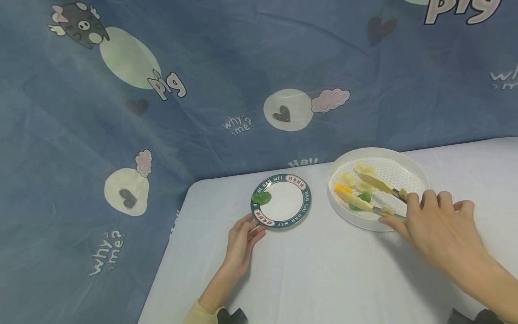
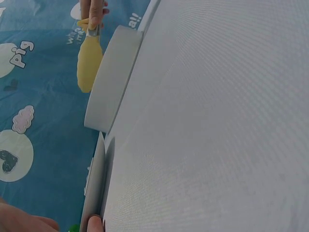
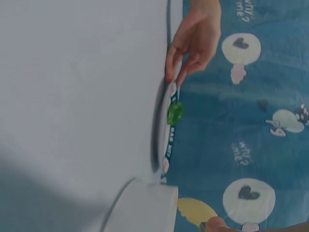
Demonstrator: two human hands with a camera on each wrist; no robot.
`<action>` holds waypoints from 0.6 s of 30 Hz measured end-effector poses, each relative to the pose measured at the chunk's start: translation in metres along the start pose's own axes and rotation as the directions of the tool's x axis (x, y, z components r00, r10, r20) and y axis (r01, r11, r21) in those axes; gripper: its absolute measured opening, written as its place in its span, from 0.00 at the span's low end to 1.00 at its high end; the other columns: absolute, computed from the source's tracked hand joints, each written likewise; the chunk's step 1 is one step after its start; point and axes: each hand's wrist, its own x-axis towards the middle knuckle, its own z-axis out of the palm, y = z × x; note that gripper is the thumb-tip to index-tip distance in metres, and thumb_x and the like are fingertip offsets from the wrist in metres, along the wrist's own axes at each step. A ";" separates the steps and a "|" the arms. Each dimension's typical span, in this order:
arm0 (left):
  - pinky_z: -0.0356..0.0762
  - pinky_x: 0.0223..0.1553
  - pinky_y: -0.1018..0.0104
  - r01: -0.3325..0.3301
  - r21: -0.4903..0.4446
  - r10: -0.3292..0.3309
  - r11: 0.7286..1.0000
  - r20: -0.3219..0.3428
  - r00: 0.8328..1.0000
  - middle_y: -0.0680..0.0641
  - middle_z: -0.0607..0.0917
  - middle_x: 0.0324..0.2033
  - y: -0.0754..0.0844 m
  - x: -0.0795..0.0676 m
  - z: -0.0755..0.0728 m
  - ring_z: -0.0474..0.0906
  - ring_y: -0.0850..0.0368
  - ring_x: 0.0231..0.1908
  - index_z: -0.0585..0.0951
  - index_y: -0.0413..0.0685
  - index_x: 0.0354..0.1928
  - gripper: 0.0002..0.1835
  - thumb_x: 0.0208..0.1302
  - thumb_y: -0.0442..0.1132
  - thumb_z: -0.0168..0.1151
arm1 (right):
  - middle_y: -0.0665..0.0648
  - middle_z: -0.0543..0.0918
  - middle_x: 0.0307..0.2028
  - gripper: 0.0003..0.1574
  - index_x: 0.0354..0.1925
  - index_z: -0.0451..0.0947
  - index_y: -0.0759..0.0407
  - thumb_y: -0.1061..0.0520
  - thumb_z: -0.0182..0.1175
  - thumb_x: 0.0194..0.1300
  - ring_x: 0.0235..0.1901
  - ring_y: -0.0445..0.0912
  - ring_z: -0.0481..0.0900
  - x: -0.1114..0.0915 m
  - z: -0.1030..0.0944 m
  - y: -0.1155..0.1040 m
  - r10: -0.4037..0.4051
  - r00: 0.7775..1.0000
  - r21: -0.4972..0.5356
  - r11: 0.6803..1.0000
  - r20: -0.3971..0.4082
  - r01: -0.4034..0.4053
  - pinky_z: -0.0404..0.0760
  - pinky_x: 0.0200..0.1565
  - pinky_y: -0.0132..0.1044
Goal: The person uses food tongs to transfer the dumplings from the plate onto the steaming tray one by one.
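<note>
At its lower left rim, a small white plate (image 1: 285, 202) with a green patterned border is pinched by my left hand (image 1: 241, 243). On that plate's left border lies a green leaf (image 1: 261, 198). My right hand (image 1: 443, 229) grips yellow-tipped tongs (image 1: 374, 183), their arms spread apart over a round white tray (image 1: 417, 173). Banana slices (image 1: 365, 169), an orange piece (image 1: 343, 191) and green leaves (image 1: 365, 197) sit in the tray near the tong tips. In the right wrist view, the left thumb and fingers meet the plate's rim.
Both dishes stand on a table with a white cloth (image 1: 307, 270), the tray to the right of the plate. Behind the table's back edge hangs a blue printed curtain (image 1: 226, 81). The tray's side wall (image 2: 113, 72) rises higher than the plate.
</note>
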 end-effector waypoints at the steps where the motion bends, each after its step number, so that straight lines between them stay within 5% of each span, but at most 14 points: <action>1: 0.90 0.65 0.68 0.001 0.000 -0.001 1.000 -0.001 1.000 0.31 0.72 0.69 0.000 0.000 0.000 0.83 0.53 0.58 0.59 0.34 0.82 0.32 0.80 0.36 0.44 | 0.59 0.62 0.22 0.45 0.31 0.66 0.65 0.23 0.50 0.76 0.27 0.60 0.66 0.002 0.000 -0.002 -0.005 1.000 0.000 1.000 0.003 0.005 0.69 0.30 0.60; 11: 0.90 0.64 0.69 0.001 -0.001 -0.001 1.000 -0.001 1.000 0.31 0.73 0.69 0.000 0.001 0.001 0.84 0.54 0.57 0.59 0.34 0.82 0.33 0.79 0.35 0.44 | 0.63 0.68 0.25 0.70 0.37 0.74 0.71 0.13 0.10 0.69 0.32 0.63 0.71 0.017 0.011 -0.031 -0.091 0.996 -0.008 0.996 -0.027 0.090 0.75 0.35 0.66; 18: 0.90 0.63 0.70 -0.003 0.002 0.003 1.000 -0.004 1.000 0.30 0.73 0.68 0.000 0.002 0.001 0.84 0.54 0.57 0.59 0.33 0.82 0.33 0.78 0.35 0.44 | 0.65 0.72 0.26 0.67 0.35 0.72 0.69 0.17 0.07 0.71 0.30 0.63 0.72 0.026 0.019 -0.056 -0.184 0.979 -0.048 0.982 -0.089 0.180 0.74 0.31 0.60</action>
